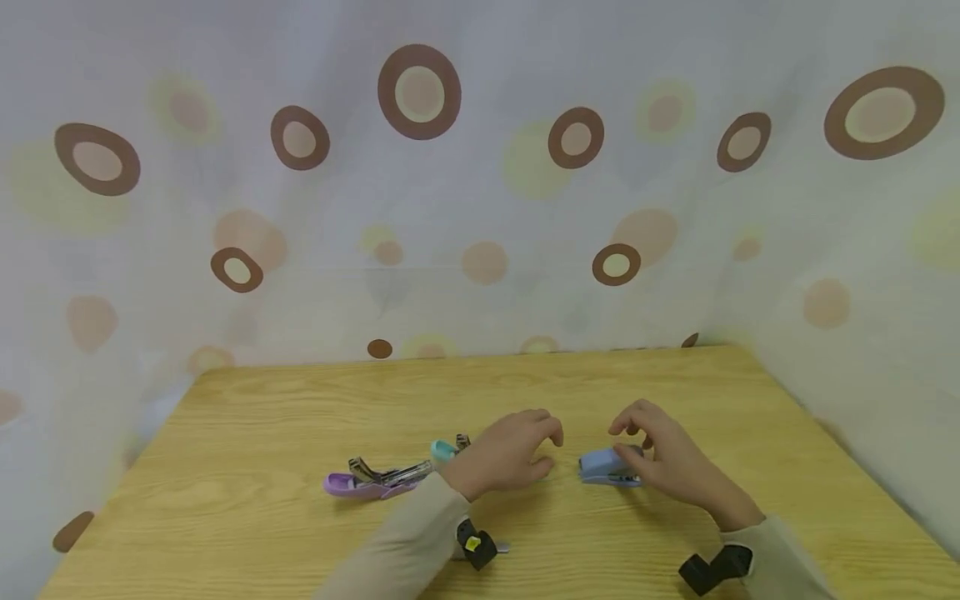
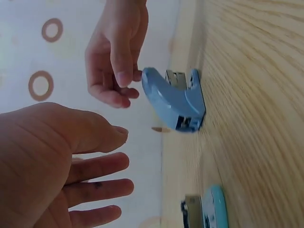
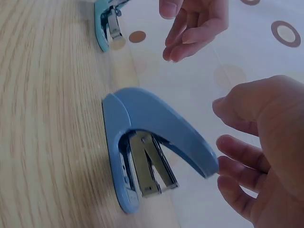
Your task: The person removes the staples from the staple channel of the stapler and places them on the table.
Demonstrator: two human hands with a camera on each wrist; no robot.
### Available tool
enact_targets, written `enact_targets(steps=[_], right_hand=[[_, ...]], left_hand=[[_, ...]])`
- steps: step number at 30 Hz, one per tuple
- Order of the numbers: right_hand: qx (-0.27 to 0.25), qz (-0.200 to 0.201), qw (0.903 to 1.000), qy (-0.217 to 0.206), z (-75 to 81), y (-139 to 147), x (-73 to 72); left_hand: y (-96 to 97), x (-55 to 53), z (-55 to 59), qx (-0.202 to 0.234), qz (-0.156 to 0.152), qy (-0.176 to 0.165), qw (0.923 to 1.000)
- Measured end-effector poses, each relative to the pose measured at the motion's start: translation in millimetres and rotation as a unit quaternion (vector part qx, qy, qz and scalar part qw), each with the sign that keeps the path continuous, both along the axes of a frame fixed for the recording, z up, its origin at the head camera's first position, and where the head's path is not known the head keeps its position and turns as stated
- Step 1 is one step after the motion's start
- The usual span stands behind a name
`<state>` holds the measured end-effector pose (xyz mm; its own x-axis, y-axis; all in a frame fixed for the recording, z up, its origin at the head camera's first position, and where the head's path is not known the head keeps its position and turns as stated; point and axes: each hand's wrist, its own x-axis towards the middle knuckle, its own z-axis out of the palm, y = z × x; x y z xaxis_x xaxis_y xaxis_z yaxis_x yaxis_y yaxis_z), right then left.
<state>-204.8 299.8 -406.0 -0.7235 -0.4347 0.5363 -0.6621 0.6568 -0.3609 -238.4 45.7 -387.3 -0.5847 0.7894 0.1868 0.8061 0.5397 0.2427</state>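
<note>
A blue stapler (image 1: 600,465) stands on the wooden table; in the right wrist view its handle (image 3: 161,126) is raised above the metal magazine (image 3: 147,164). My right hand (image 1: 667,458) hovers at the stapler's handle end, fingers bent loosely and holding nothing. To the stapler's left my left hand (image 1: 510,450) hangs over the table with nothing in it, its thumb and fingers (image 2: 99,192) apart. Behind the left wrist lie a purple stapler (image 1: 360,485), swung open with its metal parts showing, and a teal stapler (image 1: 442,451), partly hidden by that hand.
A small grey piece (image 1: 502,547) pokes out from under the left wrist camera (image 1: 477,546), mostly covered. The wooden table (image 1: 262,417) runs back to a pale curtain (image 1: 480,192) printed with circles, which also hangs along both sides.
</note>
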Motion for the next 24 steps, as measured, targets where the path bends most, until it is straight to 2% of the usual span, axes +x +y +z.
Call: enact_targets(steps=[3,5,10,13,17,24], right_hand=[[0.002,-0.009,0.9998,-0.02,-1.0,6,2.0],[0.002,-0.011,0.999,-0.044,-1.0,11,3.9],[0.005,0.008,0.9905,-0.137,-2.5,21,7.7],[0.007,0.018,0.9835,-0.18,-4.6,24,8.2],[0.018,0.025,0.9786,-0.203,-7.7,27,5.3],[0.034,0.038,0.9761,-0.211,-15.6,30,-2.2]], left_hand=[[16.8,0.7,0.0,-0.014,-0.004,0.001,0.9999],[29.3,1.2,-1.3,-0.019,-0.012,0.015,0.9996],[55.2,5.3,-5.1,-0.027,-0.024,0.051,0.9981],[64.6,6.4,-10.0,-0.043,-0.026,0.05,0.9975],[72.0,4.4,-16.0,-0.061,-0.026,0.036,0.9972],[81.3,-3.5,-17.1,-0.041,-0.018,0.011,0.9989]])
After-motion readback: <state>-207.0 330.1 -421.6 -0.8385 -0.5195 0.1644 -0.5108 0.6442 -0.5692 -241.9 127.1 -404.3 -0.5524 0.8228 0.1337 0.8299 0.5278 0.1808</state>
